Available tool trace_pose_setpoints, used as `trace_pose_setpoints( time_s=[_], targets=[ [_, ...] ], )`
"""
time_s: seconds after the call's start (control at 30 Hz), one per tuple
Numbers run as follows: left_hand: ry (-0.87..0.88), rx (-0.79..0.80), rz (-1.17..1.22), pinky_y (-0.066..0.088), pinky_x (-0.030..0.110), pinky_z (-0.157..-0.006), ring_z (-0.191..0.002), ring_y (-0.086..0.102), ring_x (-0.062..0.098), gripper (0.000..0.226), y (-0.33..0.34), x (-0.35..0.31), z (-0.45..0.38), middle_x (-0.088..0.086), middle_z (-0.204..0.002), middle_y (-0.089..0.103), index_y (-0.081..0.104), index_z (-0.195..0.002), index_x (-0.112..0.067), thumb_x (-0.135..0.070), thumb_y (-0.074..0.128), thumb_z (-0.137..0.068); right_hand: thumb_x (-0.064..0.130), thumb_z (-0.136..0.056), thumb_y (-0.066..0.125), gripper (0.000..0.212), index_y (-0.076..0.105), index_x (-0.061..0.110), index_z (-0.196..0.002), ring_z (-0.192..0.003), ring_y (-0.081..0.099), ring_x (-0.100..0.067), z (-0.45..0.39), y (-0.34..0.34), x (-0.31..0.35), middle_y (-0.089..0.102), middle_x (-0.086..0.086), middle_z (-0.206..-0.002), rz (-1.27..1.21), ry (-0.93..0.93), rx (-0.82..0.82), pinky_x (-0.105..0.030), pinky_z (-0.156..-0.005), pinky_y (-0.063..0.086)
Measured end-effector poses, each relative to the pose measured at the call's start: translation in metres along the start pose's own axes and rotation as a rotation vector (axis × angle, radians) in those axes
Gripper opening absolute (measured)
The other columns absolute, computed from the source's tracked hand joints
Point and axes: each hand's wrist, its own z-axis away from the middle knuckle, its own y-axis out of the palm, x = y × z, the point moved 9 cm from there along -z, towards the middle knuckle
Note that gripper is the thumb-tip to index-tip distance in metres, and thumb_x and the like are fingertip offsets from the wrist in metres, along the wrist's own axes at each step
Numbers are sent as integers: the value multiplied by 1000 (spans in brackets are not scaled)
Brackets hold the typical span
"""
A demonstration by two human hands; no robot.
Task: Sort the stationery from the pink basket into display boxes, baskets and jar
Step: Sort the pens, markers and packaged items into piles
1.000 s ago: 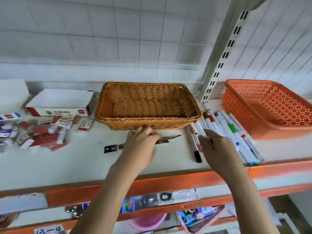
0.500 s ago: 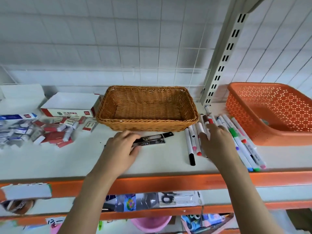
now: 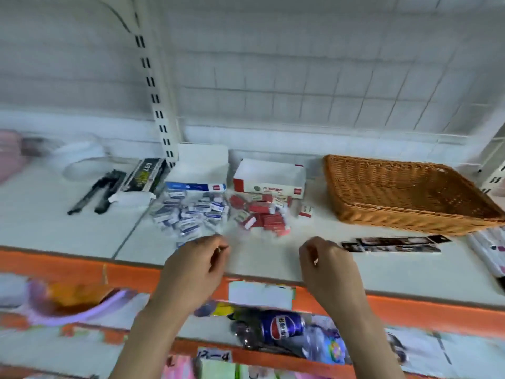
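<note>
My left hand hovers over the shelf's front edge, just in front of a heap of blue-and-white erasers. My right hand hovers beside it, to the right of a heap of red erasers. The fingers of both hands are loosely curled and I see nothing in them. Behind the heaps stand a blue-fronted display box and a red-fronted display box. A wicker basket stands at the right, with a flat black pack lying in front of it. The frame is blurred.
Markers lie at the right edge. At the left are a black box, long black tools, a white round container and something pink. An upright shelf post stands behind. The lower shelf holds packaged goods.
The view has swung left. My left hand has come off the black pack and my right hand off the markers; both now hover near the eraser heaps.
</note>
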Motion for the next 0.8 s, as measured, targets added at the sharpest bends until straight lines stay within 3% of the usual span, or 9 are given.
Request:
trace_pose_setpoints(
  time_s=[0.13,0.3,0.47,0.57,0.67,0.73,0.8],
  targets=[
    [-65,-54,-7,42,30,-52,-58,59,22,4,-78,119,32,-2,-66,64,63,-83,-16,-16,62,-87,18,-92,51,16,64,12,-85,-69,56,-26,14,68,109,65,-6,-81,-69,-16,37,-29,-58,34],
    [-161,-143,16,46,33,-52,-50,54,19,8,-149,232,44,-4,-59,59,62,-80,-16,-11,62,-86,19,-92,51,13,61,15,-86,-66,54,-20,13,122,213,64,-1,-79,-61,-107,99,-28,-57,33],
    [-183,-188,91,43,28,-49,-48,51,8,14,-168,290,46,-8,-58,56,59,-76,-18,-8,63,-85,17,-91,53,12,64,13,-86,-66,55,-19,-1,157,264,65,-3,-79,-29,-157,129,-29,-58,38],
    [-154,-196,109,36,14,-53,-57,52,2,12,-182,308,44,-11,-67,57,60,-79,-18,-8,61,-85,14,-90,54,13,66,12,-86,-66,56,-20,-12,180,294,66,-4,-78,-34,-177,122,-28,-58,37],
    [-138,-243,125,43,19,-56,-62,55,7,9,-208,340,41,-5,-73,60,63,-82,-13,-5,61,-85,12,-90,54,13,66,10,-86,-71,59,-24,-20,212,339,66,-6,-79,-59,-197,135,-31,-61,41],
    [-121,-304,113,42,18,-55,-62,54,8,10,-232,365,40,-5,-74,60,64,-82,-10,-1,63,-83,12,-89,55,11,65,11,-85,-68,56,-21,-22,232,370,64,-3,-77,-82,-219,143,-29,-60,37],
    [-86,-352,106,37,9,-57,-61,50,0,10,-259,390,36,-7,-74,57,65,-82,-8,2,63,-83,10,-88,57,11,66,11,-84,-64,51,-17,-26,249,401,62,-1,-74,-95,-232,121,-26,-59,34]
  ],
)
